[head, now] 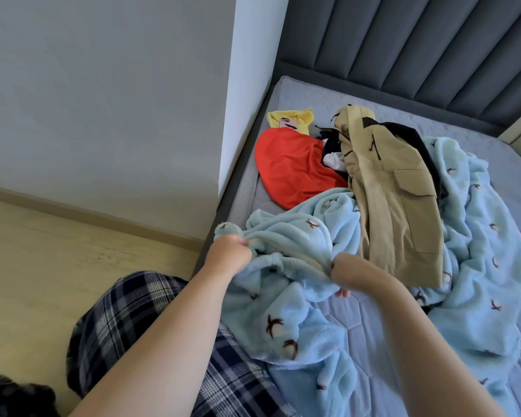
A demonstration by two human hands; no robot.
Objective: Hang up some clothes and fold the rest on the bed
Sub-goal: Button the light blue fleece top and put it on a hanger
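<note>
Both hands on the light-blue fleece [286,236], which sprawls rumpled over the near side of the bed [313,97]. Left hand [229,251]: fingers clamped on a bunched edge. Right hand [345,270]: fingers curled into a fold alongside (tips mostly hidden). Tan jacket [394,206] lies across the fleece. Red garment [295,170], yellow garment [292,117] and dark clothes [331,149] are heaped loose behind. Nothing folded or hung in view. Judged early, nearly all left. No legible writing or brand.

The jacket [394,188] lies on the blanket [478,236], which lies on the mattress [358,314]; the headboard [403,40] stands behind.
</note>
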